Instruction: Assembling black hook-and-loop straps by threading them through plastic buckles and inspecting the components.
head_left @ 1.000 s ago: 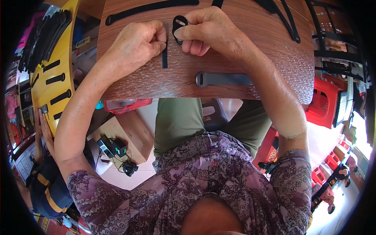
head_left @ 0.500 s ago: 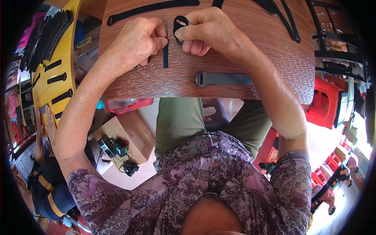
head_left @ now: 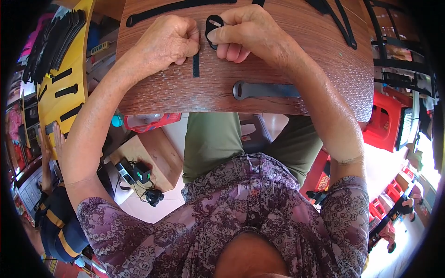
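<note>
Between the fingers of my right hand [head_left: 248, 34] is a black strap [head_left: 214, 20], its rounded, slotted end standing up above the thumb. Close beside it on the left, my left hand [head_left: 172, 42] is closed in a pinch on a narrow black strip [head_left: 196, 67], whose tail lies on the brown table toward me. My fingers hide whether the strip and the slotted end are one piece. Nearer the table's front edge lies a grey strap [head_left: 264, 91] with a slotted end, partly under my right forearm. A long black strap [head_left: 178, 7] stretches along the far left.
More black straps [head_left: 342, 25] lie at the table's far right. To the left, a yellow table [head_left: 79, 95] carries a pile of black straps [head_left: 55, 44] and several single ones; another person's hands [head_left: 57, 141] rest there. A red stool [head_left: 387, 121] stands right of my table.
The view has shifted slightly. Both hands keep their hold on the black pieces in nearly the same place.
</note>
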A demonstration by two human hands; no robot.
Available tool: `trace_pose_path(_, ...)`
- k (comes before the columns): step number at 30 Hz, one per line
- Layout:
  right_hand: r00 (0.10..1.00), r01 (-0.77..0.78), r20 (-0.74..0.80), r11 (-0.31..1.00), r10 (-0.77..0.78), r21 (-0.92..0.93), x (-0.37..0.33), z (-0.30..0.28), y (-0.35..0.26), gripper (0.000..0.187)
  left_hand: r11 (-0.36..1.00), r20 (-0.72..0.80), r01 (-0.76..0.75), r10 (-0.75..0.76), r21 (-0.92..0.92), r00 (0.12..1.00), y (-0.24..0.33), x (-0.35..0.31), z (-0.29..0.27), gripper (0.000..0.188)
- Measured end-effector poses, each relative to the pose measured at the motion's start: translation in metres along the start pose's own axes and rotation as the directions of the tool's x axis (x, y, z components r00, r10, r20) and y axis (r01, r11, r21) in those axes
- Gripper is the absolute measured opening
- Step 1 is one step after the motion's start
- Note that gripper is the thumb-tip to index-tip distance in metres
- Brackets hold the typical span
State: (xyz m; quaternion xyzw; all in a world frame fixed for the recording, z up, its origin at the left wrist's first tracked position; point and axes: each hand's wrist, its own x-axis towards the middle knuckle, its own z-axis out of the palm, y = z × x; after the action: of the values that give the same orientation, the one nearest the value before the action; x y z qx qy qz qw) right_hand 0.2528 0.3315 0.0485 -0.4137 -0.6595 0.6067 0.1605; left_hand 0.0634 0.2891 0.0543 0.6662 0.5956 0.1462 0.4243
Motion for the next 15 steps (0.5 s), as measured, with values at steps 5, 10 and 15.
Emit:
trace_pose_path(5,0.999,-0.035,0.002,0.999,0.035,0.023,0.001,0.0,0.001,0.015,0.988,-0.097,-0.151,0.15,-0.009,0.984,-0.011,-0.005,0.009,0.013)
trace_pose_path(10,1.0,-0.03,0.001,0.999,0.03,0.018,0.002,0.001,0.0,0.016,0.965,-0.175,-0.261,0.262,0.032,0.949,-0.013,-0.018,0.013,0.008)
trace_pose_path(15,0.999,-0.037,-0.01,0.999,0.037,0.024,-0.001,-0.001,-0.001,0.016,0.91,-0.208,-0.399,0.414,0.113,0.886,-0.016,-0.038,0.021,0.009)
